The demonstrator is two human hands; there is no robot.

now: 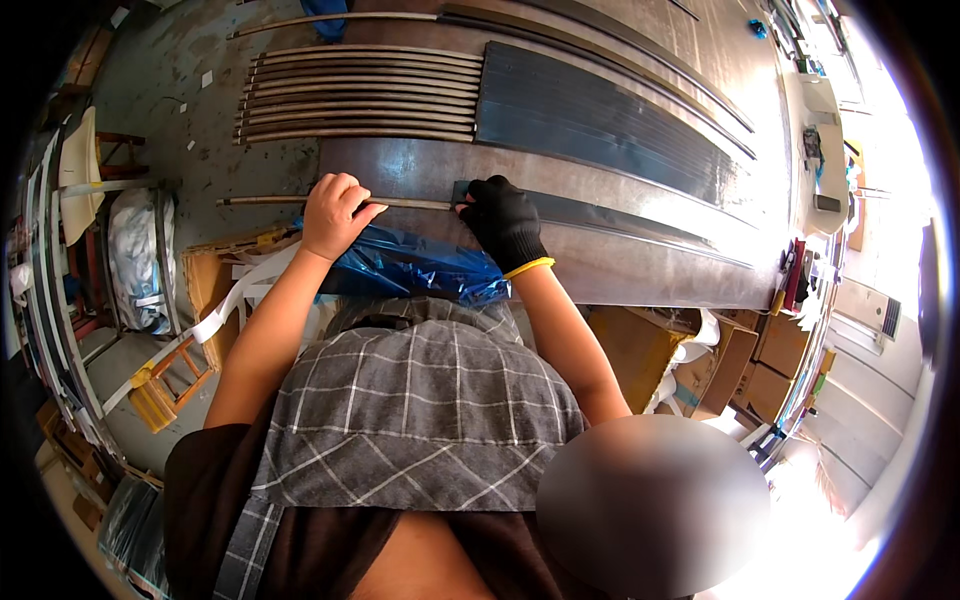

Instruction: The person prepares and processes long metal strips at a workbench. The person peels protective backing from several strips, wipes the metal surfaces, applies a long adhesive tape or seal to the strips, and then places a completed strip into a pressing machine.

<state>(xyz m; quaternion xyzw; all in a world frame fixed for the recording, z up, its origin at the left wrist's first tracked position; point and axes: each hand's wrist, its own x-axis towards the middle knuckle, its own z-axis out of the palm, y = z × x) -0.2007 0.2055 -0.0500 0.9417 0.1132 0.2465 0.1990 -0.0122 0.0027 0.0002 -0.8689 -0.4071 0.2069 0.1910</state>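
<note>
My bare left hand (pixel 336 216) is closed around a thin metal rod (pixel 262 201) that runs sideways along the near part of the table. At the rod's right end, my right hand (pixel 505 222), in a black glove with a yellow cuff, grips the end of a long dark metal profile (pixel 625 222). The rod reaches into or up against this profile; my glove hides the joint. Farther back lie several similar rods (pixel 360 94) side by side, their right ends meeting a block of dark profiles (pixel 600 115).
Crumpled blue plastic film (pixel 425 262) hangs at the brown table's (pixel 640 275) near edge, against my checked apron (pixel 410 400). More long dark profiles (pixel 610 55) lie at the back. Cardboard boxes (pixel 785 345) stand at right, and a bag of clear plastic (pixel 140 260) is at left.
</note>
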